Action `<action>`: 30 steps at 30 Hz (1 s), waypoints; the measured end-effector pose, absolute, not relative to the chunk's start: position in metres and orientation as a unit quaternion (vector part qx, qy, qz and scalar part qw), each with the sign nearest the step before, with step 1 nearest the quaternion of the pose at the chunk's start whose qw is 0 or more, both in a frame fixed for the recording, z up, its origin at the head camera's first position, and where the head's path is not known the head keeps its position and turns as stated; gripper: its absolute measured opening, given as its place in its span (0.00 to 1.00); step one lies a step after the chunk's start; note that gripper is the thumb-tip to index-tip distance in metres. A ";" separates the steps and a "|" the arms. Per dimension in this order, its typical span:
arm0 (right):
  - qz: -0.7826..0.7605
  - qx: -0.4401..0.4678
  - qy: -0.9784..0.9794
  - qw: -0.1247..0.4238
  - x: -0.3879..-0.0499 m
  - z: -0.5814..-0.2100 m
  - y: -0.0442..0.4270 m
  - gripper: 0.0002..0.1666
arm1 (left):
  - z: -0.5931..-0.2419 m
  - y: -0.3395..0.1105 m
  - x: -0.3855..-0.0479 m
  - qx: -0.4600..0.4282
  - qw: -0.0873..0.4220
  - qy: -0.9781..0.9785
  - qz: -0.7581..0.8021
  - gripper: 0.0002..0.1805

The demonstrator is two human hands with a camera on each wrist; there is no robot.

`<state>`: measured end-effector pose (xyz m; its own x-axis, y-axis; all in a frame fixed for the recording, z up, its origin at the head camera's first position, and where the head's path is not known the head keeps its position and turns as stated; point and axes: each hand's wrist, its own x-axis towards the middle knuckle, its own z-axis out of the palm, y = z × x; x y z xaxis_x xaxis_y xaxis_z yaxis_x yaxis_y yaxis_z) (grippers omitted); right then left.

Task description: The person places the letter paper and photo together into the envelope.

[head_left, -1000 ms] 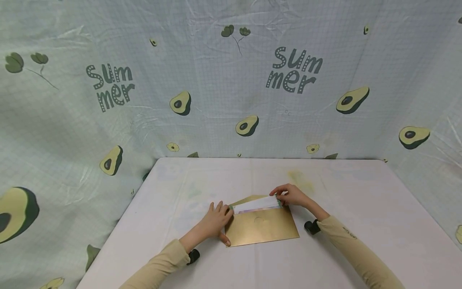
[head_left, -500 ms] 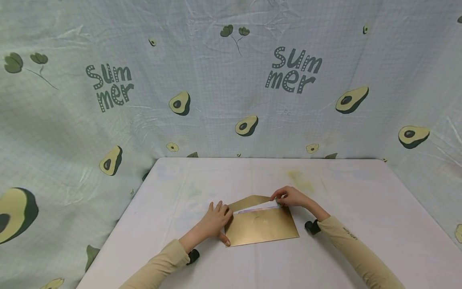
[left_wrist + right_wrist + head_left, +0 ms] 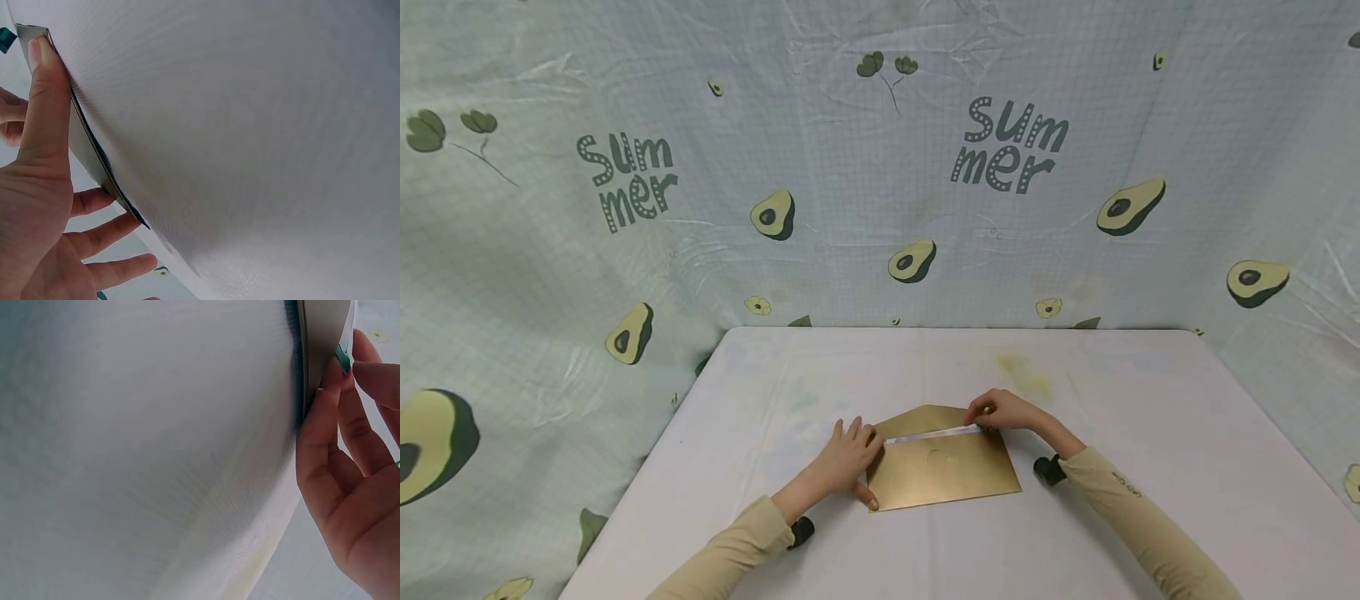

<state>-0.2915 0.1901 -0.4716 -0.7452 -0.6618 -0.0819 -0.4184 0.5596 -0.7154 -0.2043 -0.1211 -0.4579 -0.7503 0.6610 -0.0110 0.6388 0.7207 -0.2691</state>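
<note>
A gold envelope [image 3: 943,475] lies on the table with its pointed flap [image 3: 917,422] raised toward the far side. A narrow strip of a white card [image 3: 928,435] with coloured edging shows at the envelope's mouth; the rest is hidden inside. My left hand [image 3: 846,461] rests along the envelope's left edge, thumb at the near corner and straight, spread fingers at the far corner. My right hand [image 3: 1003,410] pinches the card's right end at the mouth. In the right wrist view, a green corner of the card [image 3: 343,359] shows between thumb and fingers.
The white table [image 3: 820,375] extends around the envelope on all sides. Behind it hangs a pale curtain [image 3: 835,150] printed with avocados and lettering. Black wrist devices sit at the left wrist [image 3: 802,532] and the right wrist [image 3: 1048,471].
The card has slid down into the envelope, from a wide white band to a thin strip. My right hand has moved slightly nearer with it. The left hand and envelope have stayed put.
</note>
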 end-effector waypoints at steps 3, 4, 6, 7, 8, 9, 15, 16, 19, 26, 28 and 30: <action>-0.341 -0.323 0.866 0.173 -0.292 -0.472 0.190 0.09 | -0.458 -0.121 -0.205 -0.351 0.041 -0.926 0.131 0.54; -0.337 -0.328 0.865 0.172 -0.292 -0.471 0.190 0.10 | -0.458 -0.121 -0.205 -0.351 0.040 -0.926 0.131 0.55; -0.329 -0.337 0.865 0.172 -0.290 -0.470 0.189 0.10 | -0.458 -0.121 -0.205 -0.349 0.038 -0.927 0.132 0.55; -0.324 -0.344 0.865 0.171 -0.290 -0.469 0.189 0.10 | -0.458 -0.121 -0.205 -0.349 0.037 -0.927 0.132 0.55; -0.321 -0.347 0.864 0.172 -0.290 -0.469 0.189 0.10 | -0.458 -0.121 -0.205 -0.349 0.037 -0.927 0.132 0.55; -0.318 -0.350 0.864 0.174 -0.290 -0.468 0.189 0.11 | -0.458 -0.121 -0.205 -0.349 0.036 -0.927 0.131 0.55; -0.313 -0.336 0.866 0.199 -0.288 -0.464 0.186 0.12 | -0.457 -0.121 -0.204 -0.350 0.040 -0.927 0.132 0.54; -0.314 -0.330 0.867 0.204 -0.288 -0.463 0.186 0.12 | -0.457 -0.121 -0.204 -0.350 0.040 -0.926 0.132 0.54; -0.315 -0.318 0.868 0.214 -0.286 -0.460 0.185 0.13 | -0.456 -0.121 -0.204 -0.349 0.039 -0.927 0.132 0.55; -0.309 -0.287 0.875 0.240 -0.285 -0.457 0.183 0.15 | -0.457 -0.121 -0.204 -0.347 0.033 -0.928 0.133 0.56; -0.307 -0.283 0.874 0.248 -0.285 -0.457 0.182 0.16 | -0.457 -0.121 -0.204 -0.348 0.032 -0.927 0.134 0.55; -0.309 -0.275 0.874 0.256 -0.286 -0.458 0.182 0.17 | -0.458 -0.120 -0.204 -0.349 0.032 -0.927 0.135 0.55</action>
<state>-0.2858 0.1824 -0.4577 -0.7180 -0.6382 -0.2779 -0.3216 0.6582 -0.6807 -0.2042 -0.1204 -0.4578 -0.7550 0.6549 -0.0339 0.6374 0.7207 -0.2725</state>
